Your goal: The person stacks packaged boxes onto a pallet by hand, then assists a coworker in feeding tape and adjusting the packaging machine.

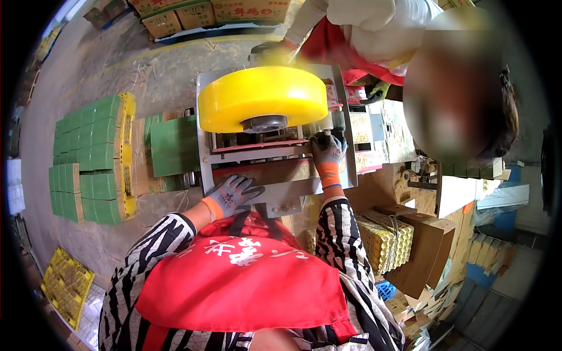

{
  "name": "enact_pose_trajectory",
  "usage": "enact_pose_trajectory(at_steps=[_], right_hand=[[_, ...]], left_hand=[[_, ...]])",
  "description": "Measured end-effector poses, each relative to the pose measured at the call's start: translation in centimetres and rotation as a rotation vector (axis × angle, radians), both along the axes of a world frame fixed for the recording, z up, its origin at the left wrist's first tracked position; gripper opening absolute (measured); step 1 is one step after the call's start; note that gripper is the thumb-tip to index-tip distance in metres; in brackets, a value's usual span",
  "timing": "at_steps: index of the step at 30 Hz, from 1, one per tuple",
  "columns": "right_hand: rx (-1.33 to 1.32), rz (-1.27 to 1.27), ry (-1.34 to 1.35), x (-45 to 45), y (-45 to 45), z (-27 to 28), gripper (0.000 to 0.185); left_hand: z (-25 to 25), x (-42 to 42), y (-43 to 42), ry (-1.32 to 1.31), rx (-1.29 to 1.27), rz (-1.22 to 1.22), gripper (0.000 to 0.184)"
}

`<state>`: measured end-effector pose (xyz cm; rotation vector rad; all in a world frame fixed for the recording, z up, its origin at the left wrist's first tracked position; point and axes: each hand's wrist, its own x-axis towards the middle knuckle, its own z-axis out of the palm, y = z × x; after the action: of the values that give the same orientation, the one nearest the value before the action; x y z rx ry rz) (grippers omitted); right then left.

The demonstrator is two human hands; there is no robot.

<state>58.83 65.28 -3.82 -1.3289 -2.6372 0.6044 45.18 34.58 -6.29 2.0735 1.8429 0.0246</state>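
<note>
A big yellow roll (263,96), seemingly of tape, is mounted on a metal-framed machine (205,146) in front of me. My left hand (233,195), in a grey glove with an orange cuff, lies at the machine's near left edge, fingers spread and holding nothing. At the right side of the frame, my right hand (329,151), gloved alike, has its fingers curled down by a pale roller (325,124). What those fingers grip is hidden. Left of the machine sits a green carton (174,146). Part of a brown carton (263,174) shows inside, under the crossbar.
Across the machine a co-worker in a red apron leans in; one gloved hand (377,92) is near red boxes. Green cartons (88,134) stand stacked on a yellow pallet (127,158) at left. Egg trays (389,243) and an open cardboard box (430,251) are at right.
</note>
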Motion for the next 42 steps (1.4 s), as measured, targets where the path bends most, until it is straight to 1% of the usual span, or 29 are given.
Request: enact_pose_trajectory(at_steps=[1, 4, 7, 10, 13, 16, 17, 20, 26, 29, 35, 38, 42], right_hand=[[-0.010, -0.015, -0.017, -0.1, 0.0, 0.1, 0.034], [0.142, -0.017, 0.070, 0.4, 0.0, -1.8, 0.033], [0.100, 0.009, 0.063, 0.9, 1.0, -3.6, 0.036], [0.235, -0.046, 0.100, 1.6, 1.6, -7.0, 0.039], [0.203, -0.024, 0.101, 2.0, 2.2, -8.1, 0.043], [0.354, -0.064, 0.123, 2.2, 2.0, -9.9, 0.045], [0.363, -0.047, 0.136, 2.4, 1.9, -9.8, 0.047], [0.342, -0.038, 0.160, 2.3, 1.9, -9.3, 0.045], [0.256, -0.021, 0.164, 2.1, 1.5, -7.2, 0.049], [0.207, -0.049, 0.154, 1.8, 1.2, -6.5, 0.051], [0.297, -0.035, 0.298, 2.3, 1.5, -7.5, 0.051], [0.269, -0.036, 0.299, 2.6, 1.4, -7.6, 0.051], [0.314, -0.018, 0.316, 2.5, 1.8, -8.0, 0.056]], left_hand=[[0.1, 0.0, 0.0, 0.001, 0.000, -0.002, 0.069], [-0.2, -0.1, 0.1, 0.026, 0.018, -0.021, 0.068], [0.2, -0.1, 0.2, 0.023, 0.013, -0.029, 0.067], [1.0, -0.3, 0.5, 0.002, 0.019, -0.028, 0.065], [1.1, -0.2, 0.6, 0.010, 0.025, -0.020, 0.064], [1.3, -0.1, 0.4, 0.019, 0.046, -0.014, 0.061], [1.4, -0.2, 0.6, 0.021, 0.058, -0.015, 0.059], [1.7, -0.2, 0.8, 0.024, -0.002, -0.025, 0.062], [1.1, -0.2, 0.6, 0.053, 0.073, -0.024, 0.062], [2.2, -0.3, 1.0, 0.006, -0.006, -0.023, 0.059], [1.9, -0.3, 0.9, -0.021, -0.011, -0.012, 0.059], [1.7, -0.2, 0.8, -0.001, -0.013, -0.014, 0.058], [2.0, -0.2, 0.9, -0.014, -0.012, -0.012, 0.058]])
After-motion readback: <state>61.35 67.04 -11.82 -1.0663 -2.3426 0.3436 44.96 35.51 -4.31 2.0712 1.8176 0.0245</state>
